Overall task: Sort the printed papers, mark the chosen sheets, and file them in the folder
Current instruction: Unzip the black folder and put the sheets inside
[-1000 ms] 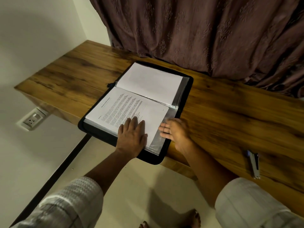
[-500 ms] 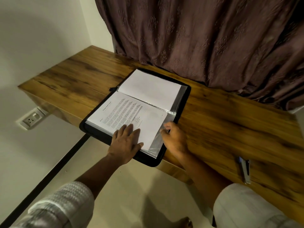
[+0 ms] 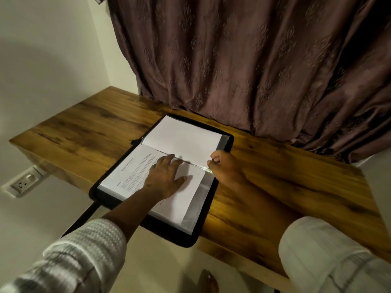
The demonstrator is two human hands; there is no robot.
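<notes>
Wooden bench (image 3: 275,187): my spread left grip (image 3: 167,176) has slid up the printed sheet (image 3: 131,174), right grip (image 3: 225,166) pinching the sleeve (image 3: 196,208); filing looks nearly done.

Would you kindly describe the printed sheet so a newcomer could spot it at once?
On the wooden desk before the curtain lies an open black folder. The printed sheet is its nearer page, under the flat left hand. Unlike the blank page beyond the fold, it carries lines of text.
</notes>
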